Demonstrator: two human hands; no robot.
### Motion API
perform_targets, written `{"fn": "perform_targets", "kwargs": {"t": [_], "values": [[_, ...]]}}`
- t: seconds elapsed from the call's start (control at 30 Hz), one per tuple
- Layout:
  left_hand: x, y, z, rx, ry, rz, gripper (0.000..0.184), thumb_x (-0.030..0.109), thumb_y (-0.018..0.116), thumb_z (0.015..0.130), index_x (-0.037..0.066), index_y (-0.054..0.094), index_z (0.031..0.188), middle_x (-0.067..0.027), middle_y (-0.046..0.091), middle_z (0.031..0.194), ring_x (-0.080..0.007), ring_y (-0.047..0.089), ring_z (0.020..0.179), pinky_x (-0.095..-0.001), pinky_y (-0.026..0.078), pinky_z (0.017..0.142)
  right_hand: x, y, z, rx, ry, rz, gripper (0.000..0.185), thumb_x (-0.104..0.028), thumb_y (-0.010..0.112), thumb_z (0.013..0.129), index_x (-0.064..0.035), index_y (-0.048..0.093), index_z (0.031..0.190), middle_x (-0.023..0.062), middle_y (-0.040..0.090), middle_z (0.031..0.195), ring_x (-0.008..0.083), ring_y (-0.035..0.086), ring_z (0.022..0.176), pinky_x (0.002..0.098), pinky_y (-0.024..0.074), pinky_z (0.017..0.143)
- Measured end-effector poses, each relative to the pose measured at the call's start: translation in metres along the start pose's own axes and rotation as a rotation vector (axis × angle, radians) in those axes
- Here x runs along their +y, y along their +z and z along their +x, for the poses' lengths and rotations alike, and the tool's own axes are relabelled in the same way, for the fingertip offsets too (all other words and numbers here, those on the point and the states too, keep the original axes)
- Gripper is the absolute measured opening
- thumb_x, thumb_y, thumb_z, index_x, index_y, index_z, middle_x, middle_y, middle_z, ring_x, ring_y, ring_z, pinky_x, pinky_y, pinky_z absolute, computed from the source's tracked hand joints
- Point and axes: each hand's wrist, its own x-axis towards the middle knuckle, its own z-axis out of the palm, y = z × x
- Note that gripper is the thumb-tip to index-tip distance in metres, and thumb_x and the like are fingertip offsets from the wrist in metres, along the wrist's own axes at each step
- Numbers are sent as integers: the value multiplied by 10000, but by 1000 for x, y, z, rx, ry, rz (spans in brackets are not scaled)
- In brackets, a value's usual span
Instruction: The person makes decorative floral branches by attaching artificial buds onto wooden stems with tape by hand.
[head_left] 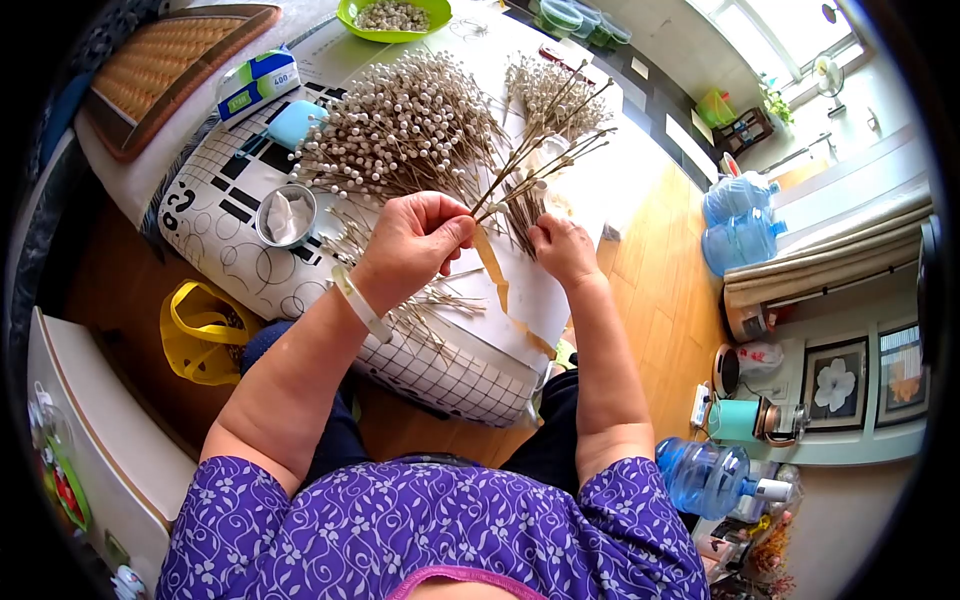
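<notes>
My left hand [418, 240] pinches a thin brown branched stem [520, 160] with small buds, which points up and to the right. A strip of yellowish-brown tape [490, 262] hangs from this pinch down toward the table's front edge. To its right, my right hand [565, 247] is closed at the lower ends of a bundle of brown stems [522, 215]; what lies between its fingertips is hidden. Behind my left hand lies a big heap of white-tipped stems [400, 125]. A second heap of such stems [560, 95] rests farther back on the right.
On the patterned tablecloth [225, 255] are a tin with white tissue [286, 216], a light-blue case [295, 124] and a tissue pack [258, 84]. A green bowl [394, 18] of small pieces stands at the back. Below left is a yellow bag [200, 335].
</notes>
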Motion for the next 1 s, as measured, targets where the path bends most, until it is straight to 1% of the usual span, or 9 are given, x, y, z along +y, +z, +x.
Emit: {"fn": "perform_targets", "kwargs": {"t": [0.17, 0.27, 0.33, 0.4, 0.53, 0.73, 0.8, 0.93, 1.0], "values": [[1, 0, 1, 2, 10, 21, 63, 59, 554, 831, -2, 561, 818, -35, 569, 650, -47, 481, 482, -175, 421, 431, -3, -6, 3, -92, 5, -2, 193, -254, 493, 801, -78, 570, 778, 133, 608, 793, 327, 568, 767, 404, 437, 710], [1, -1, 1, 8, 6, 11, 63, 57, 554, 830, -3, 562, 816, -36, 570, 653, -49, 483, 485, -175, 421, 430, -6, -14, 3, -59, 19, 43, 153, -205, 498, 805, -74, 574, 777, 135, 608, 791, 321, 572, 759, 395, 440, 698], [0, -1, 1, 0, 27, 6, 61, 57, 557, 828, -3, 563, 817, -37, 572, 655, -48, 485, 488, -175, 419, 428, 2, -23, 14, 90, -22, 333, 119, -156, 500, 816, -69, 579, 796, 141, 606, 779, 315, 580, 748, 376, 448, 687], [2, -1, 0, 1, 33, 9, 61, 56, 556, 829, -5, 564, 821, -37, 572, 656, -48, 485, 489, -174, 418, 426, 8, -40, 25, 68, 120, 257, 137, -129, 492, 835, -91, 617, 874, 152, 614, 818, 312, 592, 740, 362, 467, 705], [4, -2, 0, 17, 4, -13, 62, 54, 547, 834, -5, 564, 826, -35, 569, 654, -48, 483, 487, -175, 424, 431, 21, -65, 59, 215, -144, -132, 180, -69, 492, 810, -72, 632, 922, 161, 612, 822, 320, 591, 770, 373, 468, 726], [4, -5, 3, 50, 26, -53, 62, 57, 549, 834, -3, 562, 823, -33, 565, 650, -47, 479, 485, -174, 417, 430, -3, -87, 105, -87, -154, -388, 193, -107, 507, 786, -110, 624, 940, 132, 607, 894, 300, 580, 834, 374, 455, 753], [3, -7, 5, 50, 31, -53, 63, 59, 550, 834, -1, 562, 822, -33, 565, 652, -47, 476, 485, -177, 416, 431, -21, -90, 113, -230, -124, -600, 151, -69, 510, 726, -105, 623, 819, 126, 612, 837, 283, 593, 822, 353, 465, 729], [6, -7, 4, 56, 27, -67, 67, 65, 553, 834, 0, 562, 825, -34, 566, 654, -48, 473, 482, -177, 413, 432, -27, -76, 125, -187, -130, -480, 108, -92, 522, 717, -83, 607, 784, 123, 611, 862, 276, 587, 823, 354, 459, 721], [8, -6, 4, 67, -4, -54, 71, 71, 556, 834, 0, 562, 827, -35, 568, 655, -49, 471, 477, -178, 411, 432, -16, -68, 137, -270, -92, -461, 124, -92, 509, 722, -74, 603, 800, 126, 609, 901, 276, 582, 837, 355, 455, 729]]}}
